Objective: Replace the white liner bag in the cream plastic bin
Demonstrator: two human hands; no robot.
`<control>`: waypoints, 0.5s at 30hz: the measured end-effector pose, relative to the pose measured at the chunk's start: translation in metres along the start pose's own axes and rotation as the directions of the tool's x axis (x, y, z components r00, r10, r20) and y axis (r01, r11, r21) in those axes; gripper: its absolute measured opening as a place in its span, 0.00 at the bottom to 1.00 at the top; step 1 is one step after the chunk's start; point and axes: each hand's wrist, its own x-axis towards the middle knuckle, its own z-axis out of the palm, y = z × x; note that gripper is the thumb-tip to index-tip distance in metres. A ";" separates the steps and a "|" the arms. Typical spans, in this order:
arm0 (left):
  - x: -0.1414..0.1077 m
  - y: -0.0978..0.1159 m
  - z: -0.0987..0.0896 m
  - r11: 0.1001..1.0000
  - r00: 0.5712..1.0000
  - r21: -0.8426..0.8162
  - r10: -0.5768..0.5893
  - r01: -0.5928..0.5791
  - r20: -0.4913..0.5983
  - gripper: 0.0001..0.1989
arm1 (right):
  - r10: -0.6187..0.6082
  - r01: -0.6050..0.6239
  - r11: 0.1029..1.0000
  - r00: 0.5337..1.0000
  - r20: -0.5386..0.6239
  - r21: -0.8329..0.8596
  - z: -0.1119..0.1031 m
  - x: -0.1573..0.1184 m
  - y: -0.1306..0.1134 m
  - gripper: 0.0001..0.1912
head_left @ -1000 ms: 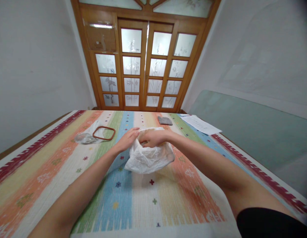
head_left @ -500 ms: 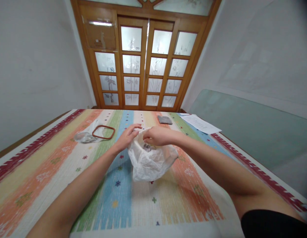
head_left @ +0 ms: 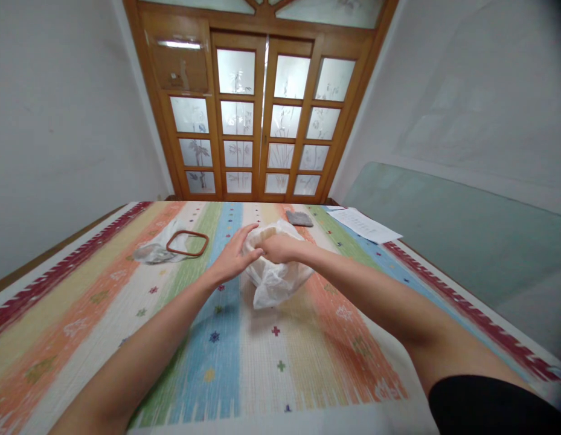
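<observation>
A thin white plastic bag [head_left: 278, 281] stands on the striped tablecloth in front of me, its mouth held round and its loose folds hanging toward me. Whether a container sits within it I cannot tell. My left hand [head_left: 235, 257] rests along the left of the mouth, thumb and fingers apart. Reaching in from the right, my right hand [head_left: 280, 248] is down inside the mouth. Its fingertips are hidden there, so anything in them does not show.
To the left lies a brown rounded frame [head_left: 187, 243] partly over a crumpled clear plastic bag [head_left: 156, 249]. A grey cloth square [head_left: 299, 218] lies beyond the white bag. Printed paper [head_left: 365, 225] is at the right edge of the striped tablecloth [head_left: 217, 362].
My right hand has gone lower into the bag's mouth. The bag's front folds have drawn up and back, away from me. My left thumb has come across toward the right hand.
</observation>
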 end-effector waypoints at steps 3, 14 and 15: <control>-0.004 0.013 0.004 0.991 0.997 0.110 0.071 -0.071 0.005 0.44 | 0.035 -0.035 0.999 0.999 -0.039 0.007 -0.005 0.008 0.005 0.18; -0.008 0.003 0.012 0.939 0.998 0.338 0.065 -0.058 -0.009 0.44 | -0.353 0.215 0.670 0.934 0.051 0.710 -0.033 -0.015 0.054 0.14; -0.008 0.001 0.011 0.933 0.997 0.354 0.072 -0.058 -0.026 0.41 | -0.353 0.235 0.674 0.935 0.025 0.701 -0.033 -0.016 0.056 0.13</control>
